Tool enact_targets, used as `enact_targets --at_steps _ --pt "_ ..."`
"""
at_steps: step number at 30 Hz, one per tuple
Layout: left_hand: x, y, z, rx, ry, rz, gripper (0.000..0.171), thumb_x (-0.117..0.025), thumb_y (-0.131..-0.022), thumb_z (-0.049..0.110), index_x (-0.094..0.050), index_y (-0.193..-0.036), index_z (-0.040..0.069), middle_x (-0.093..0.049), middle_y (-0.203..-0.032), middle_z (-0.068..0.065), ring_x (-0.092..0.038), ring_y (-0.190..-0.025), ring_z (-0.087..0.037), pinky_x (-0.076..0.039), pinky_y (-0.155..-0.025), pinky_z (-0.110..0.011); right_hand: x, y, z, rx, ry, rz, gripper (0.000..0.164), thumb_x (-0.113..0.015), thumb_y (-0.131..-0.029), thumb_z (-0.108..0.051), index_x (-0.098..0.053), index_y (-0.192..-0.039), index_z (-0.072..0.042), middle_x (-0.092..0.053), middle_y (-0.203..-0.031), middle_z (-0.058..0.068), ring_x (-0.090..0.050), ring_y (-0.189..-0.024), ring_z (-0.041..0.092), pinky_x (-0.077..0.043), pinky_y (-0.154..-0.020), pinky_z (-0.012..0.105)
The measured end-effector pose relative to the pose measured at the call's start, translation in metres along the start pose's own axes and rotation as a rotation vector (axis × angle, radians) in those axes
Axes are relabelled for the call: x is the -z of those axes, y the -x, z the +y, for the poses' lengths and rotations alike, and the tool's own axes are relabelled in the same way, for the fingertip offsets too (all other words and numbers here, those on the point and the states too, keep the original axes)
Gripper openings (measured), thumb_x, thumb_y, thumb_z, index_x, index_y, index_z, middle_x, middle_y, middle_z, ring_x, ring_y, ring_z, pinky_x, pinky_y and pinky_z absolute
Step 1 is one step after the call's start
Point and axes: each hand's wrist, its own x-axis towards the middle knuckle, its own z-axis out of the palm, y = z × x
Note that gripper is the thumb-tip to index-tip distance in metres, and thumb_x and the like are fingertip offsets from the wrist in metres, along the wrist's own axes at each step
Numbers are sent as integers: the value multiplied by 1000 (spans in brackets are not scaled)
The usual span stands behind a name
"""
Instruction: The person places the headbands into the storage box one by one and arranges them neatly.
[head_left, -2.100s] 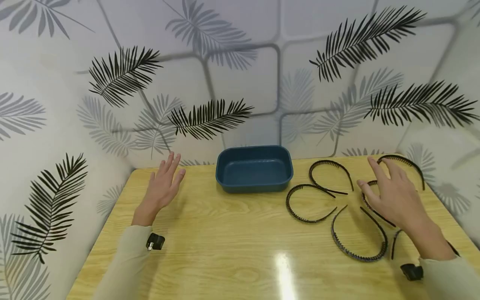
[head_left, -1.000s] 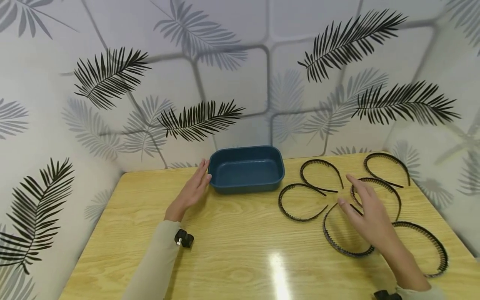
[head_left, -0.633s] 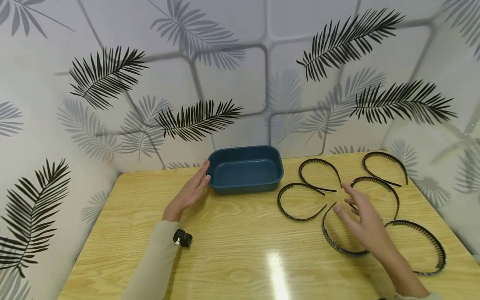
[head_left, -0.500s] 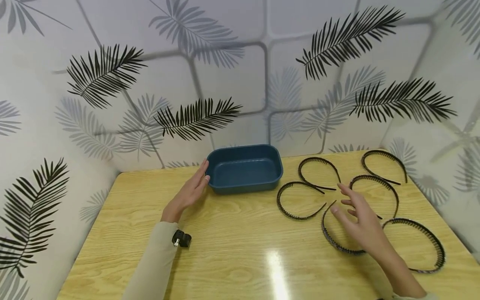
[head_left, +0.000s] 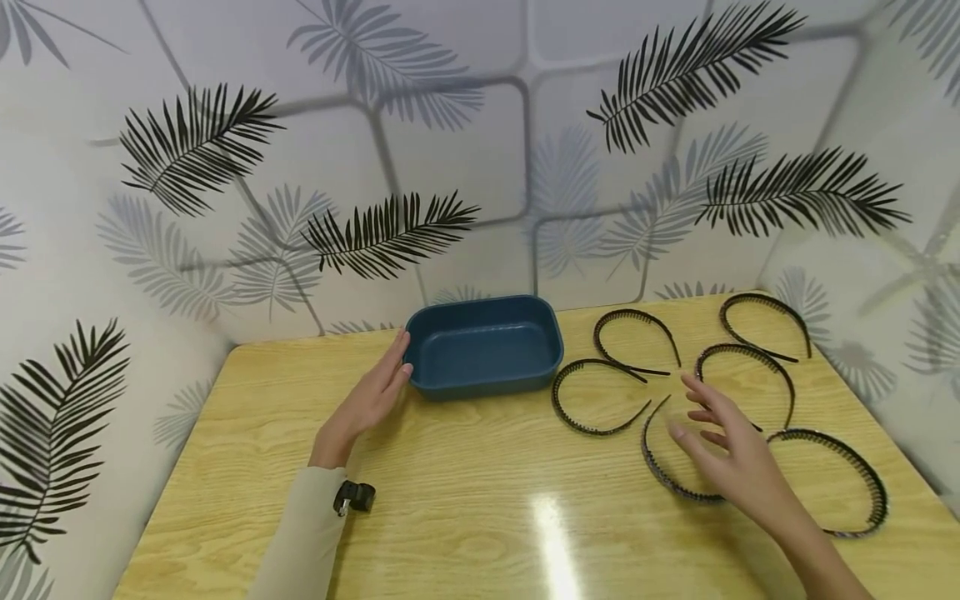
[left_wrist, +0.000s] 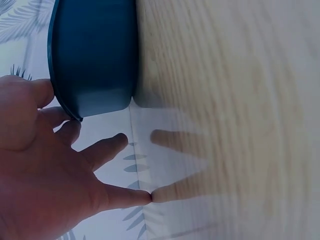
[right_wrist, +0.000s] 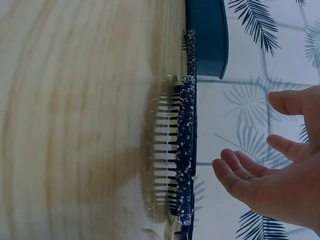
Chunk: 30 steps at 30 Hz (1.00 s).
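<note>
My left hand touches the left end of a blue rectangular tub, its fingers straight along the outer wall and thumb by the front corner. In the left wrist view, thumb and nearest fingers meet the tub's rim, while the other fingers spread apart. My right hand hovers over a dark, glittery toothed headband, fingers loosely bent and holding nothing. The hand hides part of that headband. Seen edge-on in the right wrist view, a speckled headband stands on the table, apart from the fingers.
Several more black headbands lie spread on the right of the wooden table: one at the back right, one at the front right, and two overlapping beside the tub. A leaf-patterned wall closes off the back.
My left hand has come right to the tub, and the tub has lately shifted slightly toward me. My right hand has moved left and nearer, from the back-right headbands to over the front middle one.
</note>
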Motion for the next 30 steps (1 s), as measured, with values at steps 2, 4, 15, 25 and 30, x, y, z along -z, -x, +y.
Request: enact_targets --at_steps 2,4,15,25,30 --pt "-1 3 1 4 5 0 60 -33 -115 20 -6 -164 -2 4 -171 -13 -3 -157 -34 -13 -123 -57 4 2 1 -1 17 4 70 -68 -102 -21 -33 -162 -27 -44 -154 18 -55 -124 42 -53 -95 29" --pt "-2 5 3 12 7 -3 60 -33 -115 20 -6 -164 -1 4 -171 -12 -3 -157 -33 -13 -124 -57 8 3 3 -1 37 7 70 -69 -101 -20 -35 -162 -24 -46 -153 18 -56 -123 41 -53 -92 26" --pt "-6 12 4 23 19 7 60 -34 -115 20 -4 -164 1 4 -171 -12 -2 -157 -34 -12 -123 -58 27 6 20 7 148 42 59 -75 -95 -11 -50 -148 -1 -55 -140 26 -59 -111 45 -59 -83 48" --pt "-8 15 5 27 45 20 61 -35 -115 17 -4 -164 1 4 -171 -11 -1 -157 -32 -12 -124 -57 39 0 38 4 274 -23 50 -79 -88 -2 -59 -134 4 -61 -123 32 -63 -101 49 -59 -71 49" --pt "-9 14 4 25 36 24 60 -36 -114 16 -5 -164 1 3 -171 -12 -2 -157 -33 -13 -123 -57 44 -4 44 -35 288 -92 48 -79 -90 -4 -59 -132 5 -64 -117 32 -66 -100 51 -60 -72 50"
